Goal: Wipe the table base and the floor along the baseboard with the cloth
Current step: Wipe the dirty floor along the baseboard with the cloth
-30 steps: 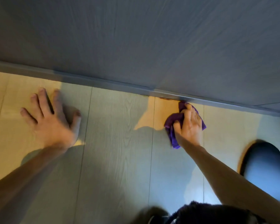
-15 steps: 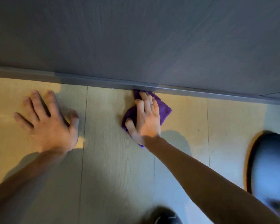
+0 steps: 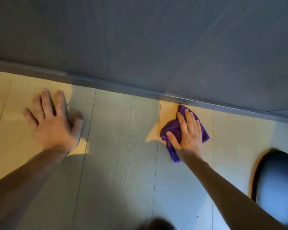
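Palms press flat to the floor (image 3: 123, 146) in both cases, as we see it; the right hand (image 3: 189, 135), right of centre in the frame, lies spread with its fingers extended over the purple cloth (image 3: 172, 130), pinning it down rather than clutching it; the cloth is bunched beneath the palm, one corner poking out toward the upper edge just beside the baseboard (image 3: 140, 90), another trailing toward the wrist at the lower side; whether that upper corner touches the baseboard we cannot tell. The left hand (image 3: 54, 123), at the left of the frame, rests open and empty on the pale wood-grain planks, fingers splayed, well apart from the cloth. Both bare forearms run in from the lower corners. The grey baseboard crosses the frame diagonally from the left edge down toward the right edge, with a dark grey wall panel (image 3: 140, 39) filling the upper half above it. A dark rounded shape (image 3: 276, 178) sits at the lower right; it is too blurred for us to identify.
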